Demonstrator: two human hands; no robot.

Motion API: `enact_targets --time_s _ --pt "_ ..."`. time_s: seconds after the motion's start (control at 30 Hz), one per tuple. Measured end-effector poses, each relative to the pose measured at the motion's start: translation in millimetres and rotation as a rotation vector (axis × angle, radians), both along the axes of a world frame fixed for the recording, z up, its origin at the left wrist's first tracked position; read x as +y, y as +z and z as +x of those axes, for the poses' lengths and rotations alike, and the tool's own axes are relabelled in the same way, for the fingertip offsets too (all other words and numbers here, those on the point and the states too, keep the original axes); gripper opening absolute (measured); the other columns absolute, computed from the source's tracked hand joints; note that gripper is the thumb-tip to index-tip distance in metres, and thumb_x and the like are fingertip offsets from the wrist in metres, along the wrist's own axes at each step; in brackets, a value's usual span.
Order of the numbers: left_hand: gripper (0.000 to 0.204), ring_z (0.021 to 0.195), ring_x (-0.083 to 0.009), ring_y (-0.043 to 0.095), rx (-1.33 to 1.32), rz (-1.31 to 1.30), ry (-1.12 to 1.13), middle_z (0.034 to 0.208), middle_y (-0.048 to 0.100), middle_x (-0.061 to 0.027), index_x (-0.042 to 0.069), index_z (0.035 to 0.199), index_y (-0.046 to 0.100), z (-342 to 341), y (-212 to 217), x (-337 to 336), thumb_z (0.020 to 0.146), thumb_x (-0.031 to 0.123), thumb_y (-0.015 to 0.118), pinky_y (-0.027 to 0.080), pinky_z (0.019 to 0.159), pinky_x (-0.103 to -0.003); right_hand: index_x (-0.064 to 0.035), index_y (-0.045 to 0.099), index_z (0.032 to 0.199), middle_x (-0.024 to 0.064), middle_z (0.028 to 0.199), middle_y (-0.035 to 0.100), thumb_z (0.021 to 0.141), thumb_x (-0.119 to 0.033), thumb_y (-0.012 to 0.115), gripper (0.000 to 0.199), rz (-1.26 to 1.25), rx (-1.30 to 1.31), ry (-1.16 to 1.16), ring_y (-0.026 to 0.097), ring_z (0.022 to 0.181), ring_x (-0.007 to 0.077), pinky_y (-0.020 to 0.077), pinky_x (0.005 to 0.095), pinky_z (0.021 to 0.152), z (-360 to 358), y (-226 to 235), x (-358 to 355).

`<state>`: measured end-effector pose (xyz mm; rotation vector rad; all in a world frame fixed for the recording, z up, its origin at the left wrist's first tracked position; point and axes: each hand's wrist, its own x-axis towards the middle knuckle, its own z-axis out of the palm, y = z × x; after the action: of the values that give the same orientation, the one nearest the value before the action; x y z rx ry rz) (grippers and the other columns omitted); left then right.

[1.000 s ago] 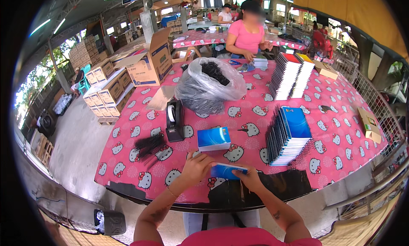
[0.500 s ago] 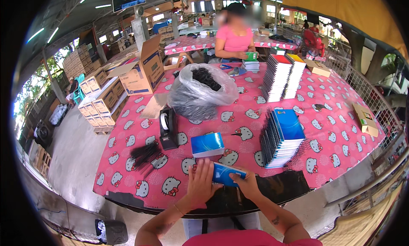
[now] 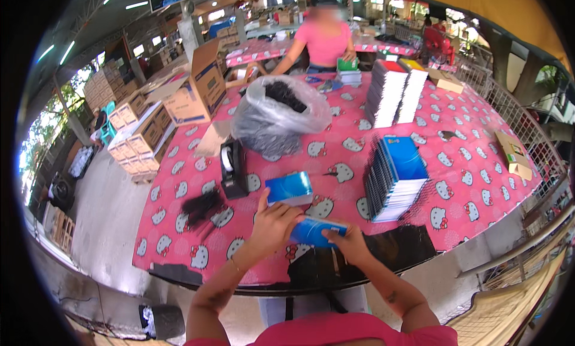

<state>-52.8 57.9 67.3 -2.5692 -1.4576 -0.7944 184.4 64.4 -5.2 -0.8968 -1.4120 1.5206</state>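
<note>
A small, flat blue packet with a glossy cover (image 3: 316,231) sits between both hands, just above the near edge of the desk (image 3: 479,166). The left hand (image 3: 274,221) wraps over its left end, fingers curled down around it, while the right hand (image 3: 349,242) pinches the right end from below, probably to keep the slick cover from sliding. Under the hands lies a sheet of crinkled black plastic (image 3: 395,247). Just beyond rests a second blue glossy packet (image 3: 290,188), lying flat, and to its left a black tape dispenser (image 3: 230,169) stands upright within easy reach. A tight upright row of blue-covered booklets (image 3: 395,175) leans to the right of the hands. Further back slumps a clear plastic bag of dark pieces (image 3: 278,121). The pink patterned cloth covers the whole desk. A person in a pink shirt (image 3: 324,41) works on the far side.
</note>
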Motion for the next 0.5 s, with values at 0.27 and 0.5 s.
enact_targets --time_s 0.27,0.5 --pt "0.015 0.087 -0.0268 0.067 -0.177 -0.119 -0.004 0.095 0.067 -0.0063 0.009 0.104 0.069 -9.4 -17.5 -2.7 0.090 0.015 0.070 0.052 0.084 -0.044 -0.0014 0.066 0.126 0.0060 0.111 0.069 0.094 -0.012 0.069 0.033 0.149 -0.096 0.137 0.062 0.103 0.0129 0.0488 0.0295 0.092 7.0 -32.6 34.5" --pt "0.011 0.085 -0.0297 0.060 -0.284 -0.018 -0.057 0.089 0.057 -0.0092 0.009 0.097 0.069 -9.2 -40.0 -4.4 0.087 0.012 0.073 0.051 0.071 -0.042 -0.0066 0.056 0.140 0.0114 0.127 0.066 0.089 -0.017 0.074 0.055 0.417 -0.299 -0.059 0.061 0.120 0.0196 0.0470 0.0324 0.099 1.3 4.0 27.5"
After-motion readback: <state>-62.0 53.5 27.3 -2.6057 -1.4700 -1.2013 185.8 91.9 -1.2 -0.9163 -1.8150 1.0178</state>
